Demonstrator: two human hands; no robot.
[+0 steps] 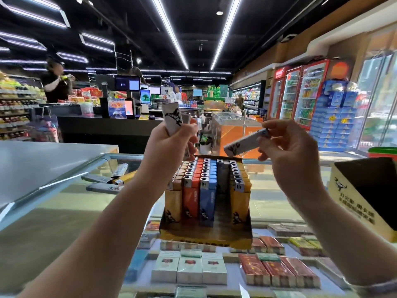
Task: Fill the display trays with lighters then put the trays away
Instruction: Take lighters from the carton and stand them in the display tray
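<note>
the left hand (pixel 169 143) grips a bunch of white lighters (pixel 174 119) upright; the right hand (pixel 287 145) pinches one white lighter (pixel 245 143) by its top, tilted above the display tray (pixel 206 233) of coloured lighters on the glass surface (pixel 279 203). loose lighters (pixel 107 181) lie far left.

1 head camera looks forward and down, close over the counter (pixel 64 211)

A glass-topped shop counter (pixel 279 190) holds a yellow cardboard display tray (pixel 206 235) of upright lighters, loose grey and yellow lighters (pixel 107 181) and a cream cardboard box (pixel 363 194).
</note>
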